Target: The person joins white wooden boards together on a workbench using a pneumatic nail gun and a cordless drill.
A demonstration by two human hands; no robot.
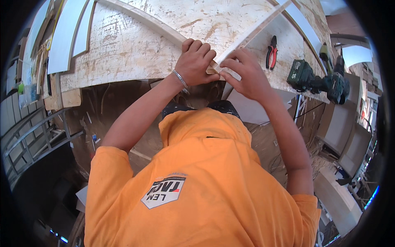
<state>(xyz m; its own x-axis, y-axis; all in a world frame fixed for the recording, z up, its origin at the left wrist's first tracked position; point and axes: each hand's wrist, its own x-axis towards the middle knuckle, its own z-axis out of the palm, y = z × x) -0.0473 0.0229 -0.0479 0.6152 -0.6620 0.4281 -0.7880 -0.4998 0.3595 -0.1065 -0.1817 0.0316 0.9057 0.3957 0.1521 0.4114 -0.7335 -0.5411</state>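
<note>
Two long narrow strips meet at an angle at the near edge of the workbench [123,61]. My left hand [196,62] is closed over the near end of the left wooden strip [152,24], its knuckles up and its thumb reaching toward the joint. A chain bracelet circles that wrist. My right hand [248,75] is closed at the near end of the white-faced strip [251,35], with thumb and forefinger pinching by the corner. The fingers partly hide where the strips meet, so I cannot tell whether they are fastened.
Red-handled pliers [271,52] lie right of my right hand. A dark green cordless drill [329,82] rests at the bench's right edge. White panels [68,37] lie at the far left. A metal ladder-like frame [37,140] stands below left, and boards [337,119] lean at the right.
</note>
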